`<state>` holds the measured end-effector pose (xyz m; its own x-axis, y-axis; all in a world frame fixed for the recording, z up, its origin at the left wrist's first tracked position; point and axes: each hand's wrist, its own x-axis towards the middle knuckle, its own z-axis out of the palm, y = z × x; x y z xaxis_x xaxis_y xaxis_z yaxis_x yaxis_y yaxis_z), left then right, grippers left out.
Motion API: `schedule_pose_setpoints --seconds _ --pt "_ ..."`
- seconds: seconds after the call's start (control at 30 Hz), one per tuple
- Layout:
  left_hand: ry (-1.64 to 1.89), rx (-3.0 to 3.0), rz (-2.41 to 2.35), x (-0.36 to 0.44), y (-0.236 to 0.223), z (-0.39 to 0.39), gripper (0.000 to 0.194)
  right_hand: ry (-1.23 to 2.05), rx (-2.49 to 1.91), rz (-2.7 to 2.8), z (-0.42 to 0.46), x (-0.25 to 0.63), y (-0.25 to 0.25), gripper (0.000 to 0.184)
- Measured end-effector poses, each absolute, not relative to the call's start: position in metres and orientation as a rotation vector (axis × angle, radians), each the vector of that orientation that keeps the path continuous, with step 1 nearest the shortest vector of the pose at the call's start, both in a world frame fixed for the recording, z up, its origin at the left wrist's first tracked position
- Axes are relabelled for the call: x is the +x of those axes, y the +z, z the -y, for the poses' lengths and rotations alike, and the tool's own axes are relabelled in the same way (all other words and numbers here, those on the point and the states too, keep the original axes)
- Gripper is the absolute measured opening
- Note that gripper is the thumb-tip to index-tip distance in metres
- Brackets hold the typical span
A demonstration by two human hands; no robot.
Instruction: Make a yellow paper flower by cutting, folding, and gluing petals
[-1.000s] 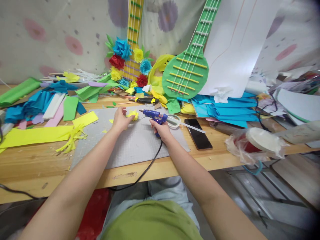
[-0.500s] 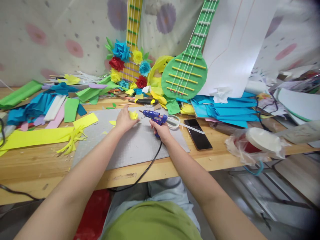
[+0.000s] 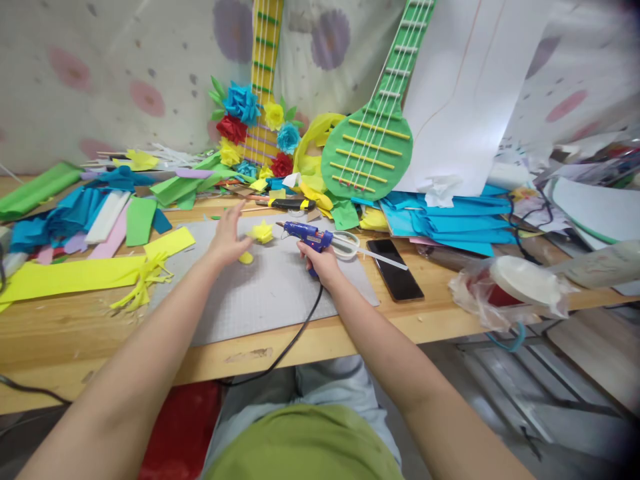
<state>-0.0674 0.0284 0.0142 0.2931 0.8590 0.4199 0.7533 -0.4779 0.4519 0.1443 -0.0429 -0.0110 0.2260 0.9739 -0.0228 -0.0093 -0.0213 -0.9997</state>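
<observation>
My right hand (image 3: 320, 261) is wrapped round the handle of a blue hot glue gun (image 3: 306, 233), its nozzle pointing left and a long glue stick (image 3: 383, 255) jutting from its back. Just left of the nozzle, a yellow crepe paper flower (image 3: 263, 232) rests on the grey cutting mat (image 3: 250, 300). Fingers spread, my left hand (image 3: 229, 239) hovers to the left of the flower and apart from it. A small yellow paper petal (image 3: 245, 258) lies by that hand.
A black phone (image 3: 397, 270) and white-handled scissors (image 3: 345, 245) lie to the right. A utility knife (image 3: 290, 204) is behind the mat. Crepe paper (image 3: 75, 277) covers the left side. A green paper instrument (image 3: 367, 157) stands at the back. The gun's cord (image 3: 295, 340) crosses the table edge.
My left hand has let go of the yellow flower and drawn back left, fingers spreading. The flower now sits on the mat. My right hand with the glue gun has hardly moved.
</observation>
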Motion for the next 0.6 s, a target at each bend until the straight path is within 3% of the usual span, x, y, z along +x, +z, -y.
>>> schedule_pose_setpoints --seconds 0.07,0.13,0.6 --pt "1.081 2.251 -1.674 -0.08 0.009 -0.02 0.038 1.045 -1.309 1.045 0.042 0.144 -0.011 0.027" --pt "1.105 2.158 -1.829 -0.09 0.004 -0.011 0.023 1.034 -1.312 1.062 0.042 0.145 -0.012 0.027" --pt "0.784 2.199 -1.843 -0.106 -0.011 0.01 0.02 1.028 -1.327 1.06 0.043 0.145 -0.012 0.027"
